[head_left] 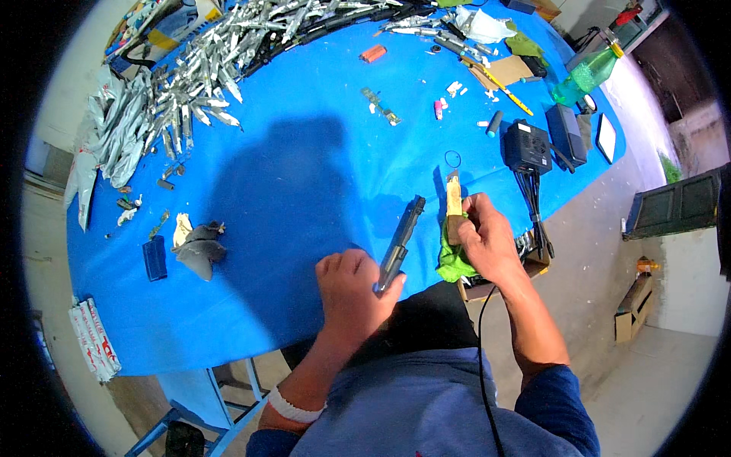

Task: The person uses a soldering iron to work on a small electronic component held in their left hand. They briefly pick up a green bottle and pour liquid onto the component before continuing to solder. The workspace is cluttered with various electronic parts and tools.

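My left hand [346, 293] is closed at the table's front edge, gripping the lower end of a slim black and grey pen-like device [399, 245] between thumb and fingers. The device tilts up and to the right. Just right of it, my right hand [491, 242] pinches a short flat tool [454, 196] with a pale yellow body, a brown lower part and a thin dark tip; its exact kind is unclear. The tool stays apart from the device. A bright green cloth [454, 264] hangs at the table edge beneath my right hand.
Many grey pen-like parts [205, 84] are heaped at the far left beside grey plastic bags [126, 129]. A green bottle [590, 76] and a black box with cables [527, 146] stand at right. A grey cloth [199, 255] and dark blue block [154, 259] lie left.
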The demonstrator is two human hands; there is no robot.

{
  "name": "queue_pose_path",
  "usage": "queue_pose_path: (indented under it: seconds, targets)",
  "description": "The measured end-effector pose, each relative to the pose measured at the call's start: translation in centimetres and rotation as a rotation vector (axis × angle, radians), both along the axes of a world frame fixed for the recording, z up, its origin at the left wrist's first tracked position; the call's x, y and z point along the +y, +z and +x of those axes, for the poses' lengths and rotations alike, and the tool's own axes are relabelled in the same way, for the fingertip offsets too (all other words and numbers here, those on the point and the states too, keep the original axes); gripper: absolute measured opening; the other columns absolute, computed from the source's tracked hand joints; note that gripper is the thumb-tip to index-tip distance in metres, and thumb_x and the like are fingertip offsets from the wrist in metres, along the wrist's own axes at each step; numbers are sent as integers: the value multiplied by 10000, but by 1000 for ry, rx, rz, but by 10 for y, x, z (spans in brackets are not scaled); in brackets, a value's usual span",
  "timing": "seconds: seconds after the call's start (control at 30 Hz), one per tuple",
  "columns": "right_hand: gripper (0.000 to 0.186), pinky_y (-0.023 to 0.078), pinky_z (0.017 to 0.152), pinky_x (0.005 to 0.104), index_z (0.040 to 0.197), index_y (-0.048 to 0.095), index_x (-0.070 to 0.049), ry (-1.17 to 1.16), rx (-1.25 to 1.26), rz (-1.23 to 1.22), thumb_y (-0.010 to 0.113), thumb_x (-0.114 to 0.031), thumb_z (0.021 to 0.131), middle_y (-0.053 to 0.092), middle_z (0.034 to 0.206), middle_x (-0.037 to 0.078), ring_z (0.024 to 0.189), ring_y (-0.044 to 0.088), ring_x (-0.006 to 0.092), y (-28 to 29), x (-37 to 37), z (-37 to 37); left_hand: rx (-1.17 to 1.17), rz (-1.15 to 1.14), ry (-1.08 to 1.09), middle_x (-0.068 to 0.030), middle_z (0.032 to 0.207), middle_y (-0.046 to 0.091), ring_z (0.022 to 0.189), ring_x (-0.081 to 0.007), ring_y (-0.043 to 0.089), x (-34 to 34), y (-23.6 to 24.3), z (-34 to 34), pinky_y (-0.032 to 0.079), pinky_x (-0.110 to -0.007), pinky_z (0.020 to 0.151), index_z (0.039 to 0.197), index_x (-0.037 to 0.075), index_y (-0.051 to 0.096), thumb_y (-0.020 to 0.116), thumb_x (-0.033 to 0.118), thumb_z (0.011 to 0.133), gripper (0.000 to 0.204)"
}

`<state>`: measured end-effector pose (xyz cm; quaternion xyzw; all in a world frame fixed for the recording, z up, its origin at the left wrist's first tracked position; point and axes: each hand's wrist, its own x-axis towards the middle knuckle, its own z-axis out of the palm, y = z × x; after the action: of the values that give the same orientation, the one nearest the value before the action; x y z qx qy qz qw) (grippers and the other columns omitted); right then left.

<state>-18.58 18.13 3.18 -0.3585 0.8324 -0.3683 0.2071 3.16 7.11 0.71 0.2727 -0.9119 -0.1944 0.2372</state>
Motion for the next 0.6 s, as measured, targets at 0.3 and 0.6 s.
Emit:
queue_pose_path:
  seconds: [0.3,0.6]
  targets:
    - [194,477,594,360,1005,685,-50,-12,96,-72,765,-163,870,639,741,110,623,609,235,-13,-17,2,35,39,-26,-51,847,518,821,-278,552,-1,2,1,379,-457,797,746,129,516,896,256,671,408]
    - [80,464,716,264,998,550,-53,-90,-381,-478,595,-118,1006,613,942,31,806,556,97,-4,-25,-6,84,82,-8,-63,869,534,832,-285,545,1,3,2,382,-455,810,739,113,537,890,256,687,384]
